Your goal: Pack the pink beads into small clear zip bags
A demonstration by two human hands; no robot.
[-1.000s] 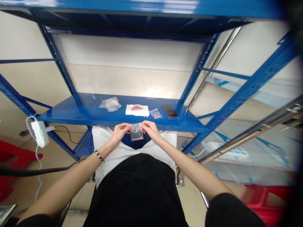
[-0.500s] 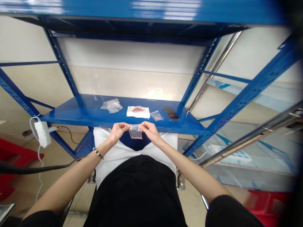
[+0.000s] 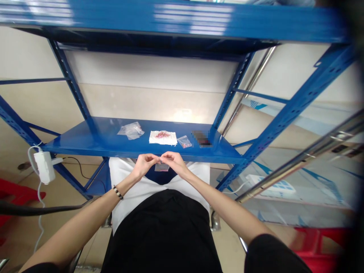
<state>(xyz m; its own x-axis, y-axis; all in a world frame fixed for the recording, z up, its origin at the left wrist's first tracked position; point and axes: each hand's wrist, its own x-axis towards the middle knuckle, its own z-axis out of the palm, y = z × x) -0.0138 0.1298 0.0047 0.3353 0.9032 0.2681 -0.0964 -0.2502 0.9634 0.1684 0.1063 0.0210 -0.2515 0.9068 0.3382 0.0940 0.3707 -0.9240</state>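
Note:
My left hand (image 3: 145, 163) and my right hand (image 3: 174, 162) meet just in front of the shelf edge, both pinching the top of a small clear zip bag (image 3: 162, 167). Pink bits lie along the bottom of this hanging bag; its upper part is mostly behind my fingers. Beyond my hands, a heap of pink and red beads (image 3: 162, 134) rests on a white cloth or paper (image 3: 155, 140). Another zip bag (image 3: 184, 141) with a few reddish beads lies to the right of it. At the left is a pile of clear bags (image 3: 131, 131).
The blue shelf (image 3: 105, 142) stands in front of me, with an upper blue shelf (image 3: 142, 22) overhead. A dark, blurred-out object (image 3: 201, 138) lies at the right. A white power strip (image 3: 44, 167) hangs by the left post. Metal rails (image 3: 301, 159) run along the right.
My hands have come together along the top of the bag, from its two corners towards the middle. The view has shifted slightly; the things on the shelf lie as before.

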